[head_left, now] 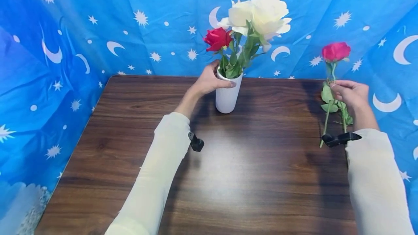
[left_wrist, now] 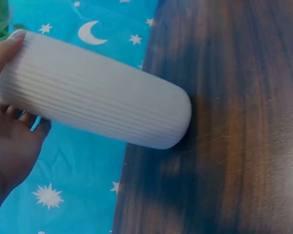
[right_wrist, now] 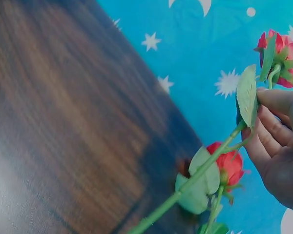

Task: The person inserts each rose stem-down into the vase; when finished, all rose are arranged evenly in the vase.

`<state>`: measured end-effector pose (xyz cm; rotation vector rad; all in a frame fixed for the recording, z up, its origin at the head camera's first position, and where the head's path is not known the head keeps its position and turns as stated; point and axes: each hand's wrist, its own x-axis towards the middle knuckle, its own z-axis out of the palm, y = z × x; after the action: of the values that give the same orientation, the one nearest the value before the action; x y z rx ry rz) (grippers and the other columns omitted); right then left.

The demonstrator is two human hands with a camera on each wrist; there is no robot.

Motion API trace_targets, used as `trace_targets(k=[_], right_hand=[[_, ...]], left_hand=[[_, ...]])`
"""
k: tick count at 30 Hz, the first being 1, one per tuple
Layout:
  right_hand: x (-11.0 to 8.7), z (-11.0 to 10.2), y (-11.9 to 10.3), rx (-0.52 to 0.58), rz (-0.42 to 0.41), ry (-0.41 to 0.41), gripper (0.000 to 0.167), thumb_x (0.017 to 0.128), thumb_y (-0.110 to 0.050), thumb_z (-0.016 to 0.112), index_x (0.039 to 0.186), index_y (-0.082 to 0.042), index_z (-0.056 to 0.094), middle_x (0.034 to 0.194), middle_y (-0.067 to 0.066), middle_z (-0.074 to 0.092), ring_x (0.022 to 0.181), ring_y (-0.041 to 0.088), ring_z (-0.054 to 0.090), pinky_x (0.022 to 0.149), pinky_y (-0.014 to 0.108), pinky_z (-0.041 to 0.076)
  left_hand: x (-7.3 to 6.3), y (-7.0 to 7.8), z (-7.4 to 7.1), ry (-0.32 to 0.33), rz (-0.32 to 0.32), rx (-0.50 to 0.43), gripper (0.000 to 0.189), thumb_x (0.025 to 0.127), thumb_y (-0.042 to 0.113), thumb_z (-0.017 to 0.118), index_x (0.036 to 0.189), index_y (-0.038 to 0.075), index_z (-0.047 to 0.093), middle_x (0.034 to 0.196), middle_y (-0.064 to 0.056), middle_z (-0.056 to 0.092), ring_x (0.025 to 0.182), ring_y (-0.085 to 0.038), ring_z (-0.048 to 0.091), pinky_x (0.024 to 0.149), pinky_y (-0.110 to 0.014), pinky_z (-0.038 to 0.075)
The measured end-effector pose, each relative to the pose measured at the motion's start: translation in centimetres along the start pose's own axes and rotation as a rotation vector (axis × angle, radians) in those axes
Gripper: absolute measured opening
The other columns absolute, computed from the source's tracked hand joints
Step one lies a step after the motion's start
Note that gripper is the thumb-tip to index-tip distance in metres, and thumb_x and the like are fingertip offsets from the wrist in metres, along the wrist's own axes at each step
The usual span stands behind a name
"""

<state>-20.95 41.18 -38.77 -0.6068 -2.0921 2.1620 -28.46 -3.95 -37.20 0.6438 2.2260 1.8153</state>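
Note:
Near the back edge of the table stands a white ribbed vase (head_left: 227, 97) holding a red rose (head_left: 217, 39), large white flowers (head_left: 261, 14) and green leaves. My left hand (head_left: 210, 79) grips the vase just below its rim, thumb across the front; the left wrist view shows the vase's ribbed side and base. At the right, my right hand (head_left: 352, 91) pinches the stem of a pinkish-red rose (head_left: 336, 52) below its bloom, the stem hanging down over the table. Another red rose (right_wrist: 228, 167) lies below that hand at the table's edge, partly hidden in the head view.
The dark wooden table (head_left: 248, 177) reaches back to a blue cloth (head_left: 183, 17) printed with white stars and moons. This cloth also hangs along the left and right sides. A small black wrist camera (head_left: 196, 142) sticks out from the left sleeve.

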Motion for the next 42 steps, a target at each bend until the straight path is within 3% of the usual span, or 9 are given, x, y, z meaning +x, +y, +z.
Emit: trace_targets(k=[5,10,14,20,28,35,42], right_hand=[[-0.2,0.9,-1.5,0.071,-0.036,-0.025,0.013,0.087,-0.005,0.078,0.085,-0.017,0.081,0.077,-0.010,0.073,0.067,0.002,0.072,0.062,0.014,0.058],[-0.3,1.8,-2.8,0.139,-0.069,-0.030,0.015,0.086,0.001,0.077,0.083,-0.013,0.080,0.076,-0.007,0.075,0.064,0.005,0.072,0.058,0.017,0.059],[-0.4,2.6,-3.9,0.231,-0.110,-0.044,0.017,0.086,0.007,0.073,0.082,-0.008,0.079,0.080,-0.004,0.074,0.070,0.006,0.074,0.062,0.018,0.061],[-1.3,4.1,-5.9,0.361,-0.173,-0.061,0.014,0.084,0.013,0.073,0.085,0.000,0.079,0.079,0.003,0.077,0.072,0.011,0.075,0.062,0.024,0.062],[-2.8,6.1,-8.8,0.512,-0.188,-0.074,0.024,0.082,0.017,0.072,0.100,0.003,0.078,0.080,0.011,0.078,0.072,0.019,0.077,0.061,0.029,0.064],[-3.9,6.9,-10.1,0.549,-0.276,-0.062,0.014,0.086,0.013,0.069,0.097,0.006,0.074,0.083,0.009,0.072,0.075,0.018,0.074,0.063,0.030,0.063],[-5.3,8.0,-11.8,0.609,-0.378,-0.116,0.017,0.086,0.018,0.066,0.100,0.012,0.073,0.082,0.016,0.077,0.073,0.025,0.076,0.063,0.032,0.064]], left_hand=[[-0.3,-0.4,1.1,0.105,0.026,0.039,0.083,0.072,0.015,0.089,0.141,0.005,0.043,0.138,-0.013,0.058,0.125,-0.024,0.060,0.106,-0.037,0.053],[-0.6,-0.6,2.0,0.185,0.024,0.120,0.094,0.071,0.028,0.091,0.148,0.012,0.039,0.145,-0.007,0.055,0.129,-0.020,0.058,0.107,-0.039,0.053],[-1.0,-0.6,2.8,0.234,0.024,0.189,0.091,0.070,0.037,0.091,0.145,0.013,0.046,0.139,-0.006,0.061,0.122,-0.020,0.062,0.100,-0.038,0.057],[-1.3,-0.7,3.6,0.303,0.065,0.178,0.085,0.069,0.034,0.093,0.141,0.011,0.053,0.134,-0.007,0.066,0.119,-0.020,0.065,0.099,-0.037,0.057],[-1.6,-0.9,4.1,0.307,0.096,0.145,0.089,0.070,0.035,0.093,0.144,0.012,0.051,0.138,-0.006,0.064,0.124,-0.018,0.062,0.104,-0.036,0.054],[-1.8,-1.3,3.7,0.233,0.091,0.120,0.087,0.074,0.027,0.089,0.148,0.008,0.047,0.139,-0.012,0.061,0.124,-0.025,0.062,0.105,-0.042,0.054],[-2.0,-1.1,3.8,0.267,0.074,0.142,0.088,0.074,0.029,0.089,0.148,0.009,0.046,0.141,-0.012,0.060,0.127,-0.026,0.061,0.107,-0.044,0.053]])
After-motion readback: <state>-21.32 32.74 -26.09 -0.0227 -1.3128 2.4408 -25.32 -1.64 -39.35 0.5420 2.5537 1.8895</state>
